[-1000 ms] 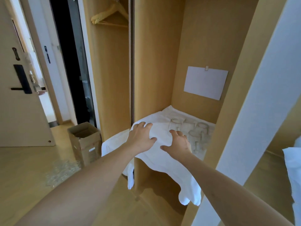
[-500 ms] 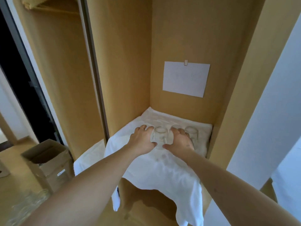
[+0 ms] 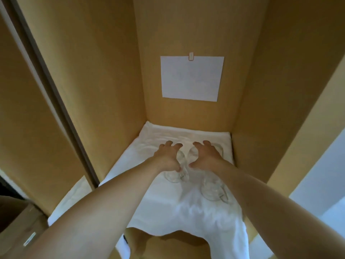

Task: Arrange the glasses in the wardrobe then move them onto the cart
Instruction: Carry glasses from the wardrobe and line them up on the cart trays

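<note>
Several clear glasses stand on a white cloth (image 3: 164, 208) spread over the wardrobe shelf. My left hand (image 3: 168, 157) reaches in from above, its fingers curled over the rim of one glass (image 3: 180, 158) with the thumb against its side. My right hand (image 3: 206, 156) is clawed over a neighbouring glass (image 3: 192, 151) in the same way. Two more glasses stand nearer to me, one (image 3: 174, 177) under my left wrist and one (image 3: 212, 192) under my right wrist. A further glass (image 3: 218, 146) shows just beyond my right fingers.
The wooden wardrobe walls (image 3: 104, 94) close in on the left, back and right. A white sheet of paper (image 3: 191, 78) is clipped to the back wall. The cloth hangs over the shelf's front edge. A cardboard box (image 3: 16, 227) stands on the floor at lower left.
I have leaned closer into the wardrobe. Both hands moved forward from the cloth's front onto the glasses, and their fingers now curl over two of them.
</note>
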